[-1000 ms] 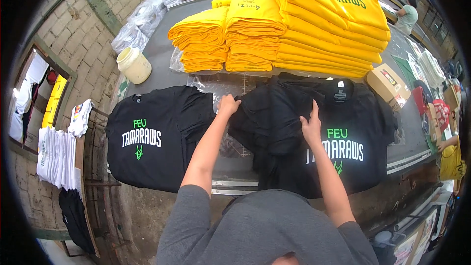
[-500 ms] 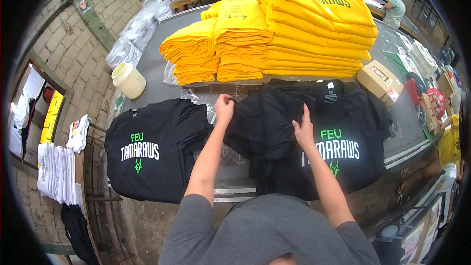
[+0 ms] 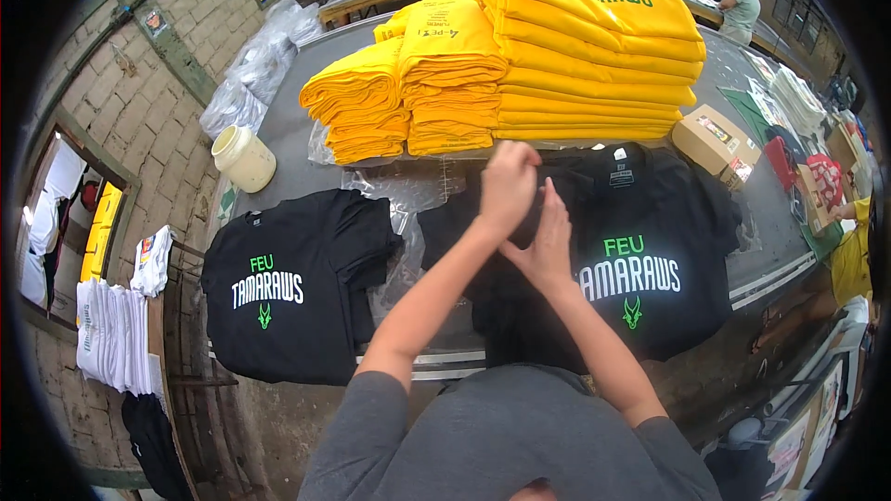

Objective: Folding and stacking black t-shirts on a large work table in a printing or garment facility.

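My left hand is closed on dark fabric at the upper part of a loose black T-shirt, just left of a black T-shirt stack with a green-and-white print. My right hand lies on the black fabric a little lower, fingers stretched out and thumb apart, partly hiding it. Another printed black T-shirt pile rests to the left, with clear plastic beside it. Tall piles of folded yellow T-shirts stand beyond my hands.
The grey table holds a plastic jar and cardboard box. White shirts sit on a side stand at left. Wrapped bundles line the wall. Co-workers are at the back; another in yellow is at far right.
My left hand has moved right and up with its fingers curled, now above my right hand. My right hand has shifted slightly left. The loose black fabric between the piles has shifted.
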Tool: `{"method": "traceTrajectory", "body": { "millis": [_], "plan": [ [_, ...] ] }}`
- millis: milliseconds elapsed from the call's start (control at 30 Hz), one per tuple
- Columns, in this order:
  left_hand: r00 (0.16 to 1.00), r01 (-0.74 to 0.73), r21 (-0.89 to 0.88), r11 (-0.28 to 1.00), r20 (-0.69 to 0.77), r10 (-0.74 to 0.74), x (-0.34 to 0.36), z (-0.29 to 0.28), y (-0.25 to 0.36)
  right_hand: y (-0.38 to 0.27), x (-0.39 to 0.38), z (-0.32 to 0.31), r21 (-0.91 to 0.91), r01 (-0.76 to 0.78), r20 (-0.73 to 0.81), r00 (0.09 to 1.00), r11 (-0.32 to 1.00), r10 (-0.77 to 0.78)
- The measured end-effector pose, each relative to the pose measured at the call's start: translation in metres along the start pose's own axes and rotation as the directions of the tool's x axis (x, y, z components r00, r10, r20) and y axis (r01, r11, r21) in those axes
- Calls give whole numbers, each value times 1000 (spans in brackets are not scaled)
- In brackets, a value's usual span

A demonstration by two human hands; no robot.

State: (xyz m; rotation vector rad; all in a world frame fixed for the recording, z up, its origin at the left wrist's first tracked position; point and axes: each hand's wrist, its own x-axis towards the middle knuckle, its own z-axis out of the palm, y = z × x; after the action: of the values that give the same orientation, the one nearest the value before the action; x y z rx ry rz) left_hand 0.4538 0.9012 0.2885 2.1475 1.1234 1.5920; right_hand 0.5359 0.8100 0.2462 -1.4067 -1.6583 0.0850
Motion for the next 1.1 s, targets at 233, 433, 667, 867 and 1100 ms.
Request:
{"method": "traceTrajectory", "body": {
  "millis": [233, 433, 667, 867, 1100],
  "plan": [
    [965, -21, -199, 980, 254, 73, -26, 39, 20, 60, 19, 19, 491, -365, -52, 894, 791, 445],
    [898, 439, -83, 895, 10, -440, -65, -9, -74, 89, 3, 28, 763, -409, 117, 849, 500, 516],
    [465, 852, -83, 516, 571, -676, -66, 29, -89, 103, -7, 17, 850, -374, 176, 865, 371, 469],
    [527, 838, -137, 529, 456, -717, -56, 33, -73, 90, -14, -33, 526, -437, 115, 887, 730, 448],
    [885, 389, 32, 921, 263, -383, -52, 42, 33, 137, 5, -131, -36, -163, -135, 978, 986, 157]
  ]
}}
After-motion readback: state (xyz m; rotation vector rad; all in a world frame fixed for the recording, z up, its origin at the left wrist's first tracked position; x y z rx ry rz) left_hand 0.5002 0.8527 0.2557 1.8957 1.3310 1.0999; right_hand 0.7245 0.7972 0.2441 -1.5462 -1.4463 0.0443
